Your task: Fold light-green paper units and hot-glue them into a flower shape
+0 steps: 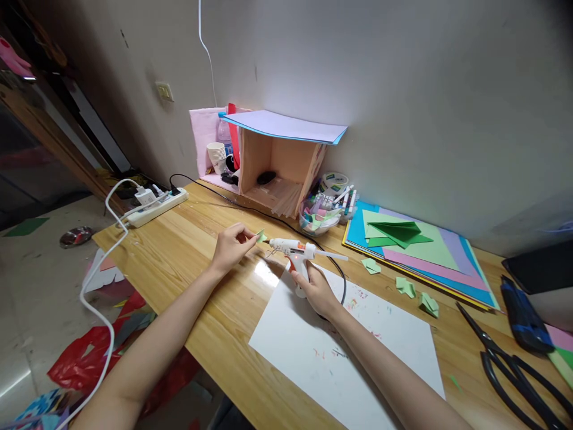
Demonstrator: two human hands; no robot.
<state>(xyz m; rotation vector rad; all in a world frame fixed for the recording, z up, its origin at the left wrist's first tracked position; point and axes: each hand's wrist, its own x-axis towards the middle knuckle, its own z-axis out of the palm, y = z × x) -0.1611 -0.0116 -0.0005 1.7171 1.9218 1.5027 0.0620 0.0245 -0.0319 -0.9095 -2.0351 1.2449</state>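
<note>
In my right hand [316, 291] is a white hot glue gun [293, 248], gripped by its handle with a glue stick poking out of its back. Its nozzle points left, towards a small piece of light green paper [260, 236] pinched in the fingertips of my left hand [233, 246]. Nozzle and paper are very close; I cannot tell whether they touch. Below my right hand lies a white sheet [308, 358] with coloured marks. Several small folded green paper pieces [406, 287] rest on the table to the right.
A cardboard box [280, 161] stands against the wall, beside a plastic bowl of scraps [319, 218]. Coloured paper sheets [430, 263], black scissors [505, 358] and a utility knife [523, 316] lie right. A power strip [157, 208] with cables sits left.
</note>
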